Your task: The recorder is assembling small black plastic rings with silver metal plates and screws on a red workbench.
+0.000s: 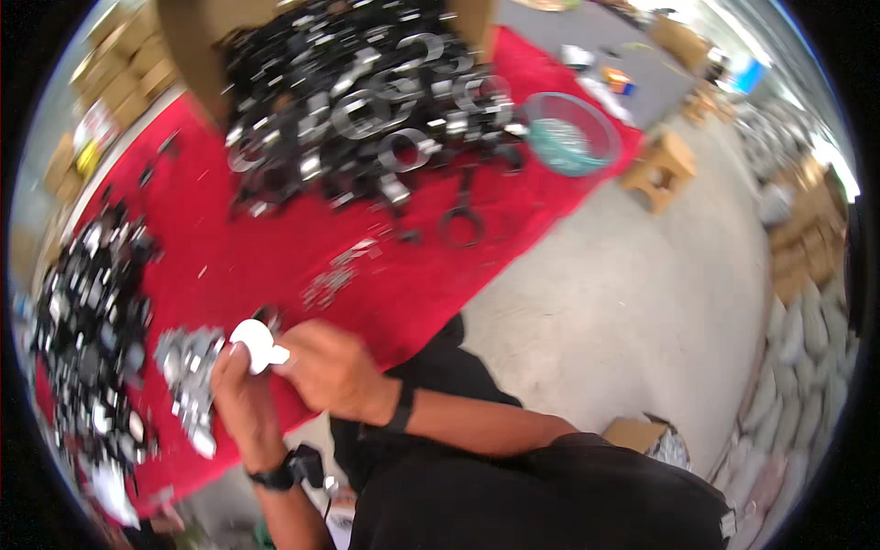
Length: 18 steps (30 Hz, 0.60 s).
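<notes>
The left hand grasps the white disc at its lower-left edge, thumb against the rim. The disc is located between both hands, above the red cloth. Its tab points toward the right hand; blur prevents telling whether those fingers pinch it.

No lettering or number can be read. Any print on the small orange-and-blue box on the grey surface beyond the red cloth-covered table's far right corner is too blurred, as on the white-and-yellow package past its left edge.
</notes>
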Motion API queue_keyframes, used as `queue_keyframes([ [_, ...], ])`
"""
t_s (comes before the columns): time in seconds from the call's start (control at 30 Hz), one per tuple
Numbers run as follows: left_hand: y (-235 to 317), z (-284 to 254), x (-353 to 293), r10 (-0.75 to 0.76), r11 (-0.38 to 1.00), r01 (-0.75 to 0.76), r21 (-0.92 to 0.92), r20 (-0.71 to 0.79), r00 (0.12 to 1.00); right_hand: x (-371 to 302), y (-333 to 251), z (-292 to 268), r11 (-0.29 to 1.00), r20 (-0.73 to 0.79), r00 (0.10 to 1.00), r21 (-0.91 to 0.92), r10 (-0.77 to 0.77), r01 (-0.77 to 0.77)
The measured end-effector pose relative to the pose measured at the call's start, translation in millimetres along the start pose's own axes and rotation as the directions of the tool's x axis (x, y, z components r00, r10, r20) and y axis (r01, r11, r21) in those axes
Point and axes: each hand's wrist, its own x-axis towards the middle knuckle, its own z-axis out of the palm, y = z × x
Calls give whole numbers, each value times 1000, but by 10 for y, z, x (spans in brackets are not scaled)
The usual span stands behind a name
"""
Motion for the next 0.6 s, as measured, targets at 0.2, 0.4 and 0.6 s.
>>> queue_keyframes([
  [0.2,-92,-77,90,412,441,-229,868,30,911,46,152,-284,993,-75,990,21,119,-118],
  [0.4,-487,-780,221,372,174,-334,926,252,893,-175,428,-797,966,33,976,-154,215,-207],
  [0.6,-344,-305,262,24,665,-75,743,79,997,-513,506,-960,942,105,951,-206,291,-266],
])
